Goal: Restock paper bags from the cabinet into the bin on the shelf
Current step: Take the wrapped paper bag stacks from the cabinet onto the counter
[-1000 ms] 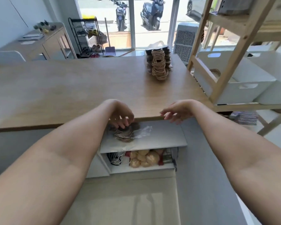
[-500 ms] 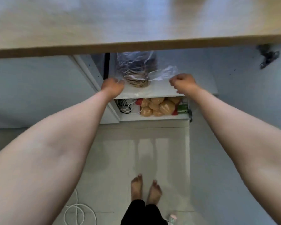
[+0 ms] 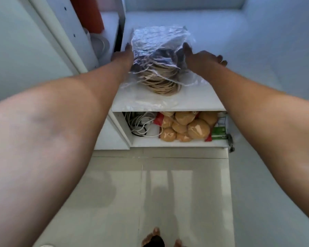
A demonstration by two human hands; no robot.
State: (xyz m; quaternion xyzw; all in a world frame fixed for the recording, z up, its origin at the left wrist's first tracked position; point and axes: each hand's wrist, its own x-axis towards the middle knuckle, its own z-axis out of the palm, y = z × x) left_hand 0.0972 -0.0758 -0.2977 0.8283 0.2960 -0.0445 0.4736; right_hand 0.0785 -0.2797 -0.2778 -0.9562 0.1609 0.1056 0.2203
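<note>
As both arms reach into the open cabinet [image 3: 168, 107], a bundle of paper bags [image 3: 159, 68] wrapped in clear plastic sits on the upper shelf, toward its left wall. The left hand [image 3: 124, 55] lies flat against the bundle's left side, fingers straight and together; the right hand [image 3: 202, 57] presses the bundle's right side, fingers extended, with one or two splayed outward. The bin is out of sight.

The wrap looks thin, crinkled and slick, and it trails loose over the shelf's front edge, so palms could likely slide on it, or the film could tear, spilling bags toward the tiled floor [image 3: 168, 193]. Looped twine handles [image 3: 161, 84] bulge from the bundle's open front and may snag. On the shelf below the bundle lie white cables [image 3: 139, 122] and round tan packets [image 3: 184, 127].
</note>
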